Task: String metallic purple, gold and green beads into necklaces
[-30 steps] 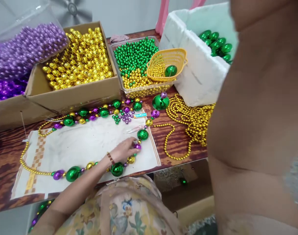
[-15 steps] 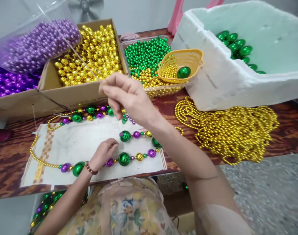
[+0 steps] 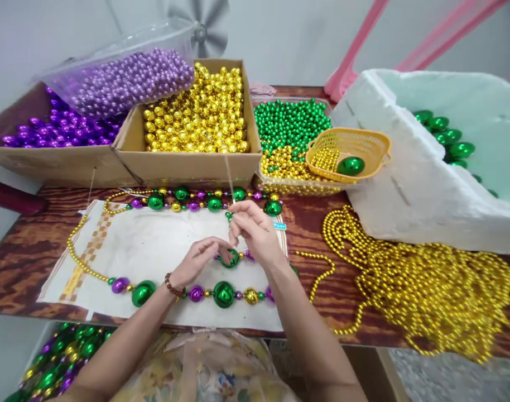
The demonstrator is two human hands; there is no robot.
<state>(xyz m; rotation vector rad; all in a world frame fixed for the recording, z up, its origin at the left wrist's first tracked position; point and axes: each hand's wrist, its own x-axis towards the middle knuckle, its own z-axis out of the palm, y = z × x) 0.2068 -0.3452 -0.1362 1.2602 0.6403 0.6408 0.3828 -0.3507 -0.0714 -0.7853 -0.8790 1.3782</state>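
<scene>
My right hand [image 3: 255, 230] is closed in a pinch, and a thin pale cord [image 3: 229, 176] rises from its fingertips. My left hand [image 3: 200, 261] reaches in from the left, thumb and fingers close together; what they hold is too small to make out. Just beyond those fingertips lies a large green bead [image 3: 229, 259] of a bead necklace. Its lower run, with a purple bead [image 3: 120, 285] and another green bead [image 3: 144, 293], lies on a white cloth [image 3: 154, 240]. A gold bead chain [image 3: 80, 258] curves round the left side. My right forearm hides part of the necklace.
Behind stand cardboard boxes of purple beads [image 3: 66, 125] and gold beads [image 3: 196, 123]. A bag of lilac beads [image 3: 133, 78] rests on them. A tub of green beads [image 3: 290, 123], yellow basket [image 3: 376, 145] and foam box [image 3: 389, 184] follow rightward. Gold chains [image 3: 439, 296] lie at right.
My right hand has come down and right from above the necklace, toward my left hand. My left hand's fingers have reached out further. The camera view has shifted.
</scene>
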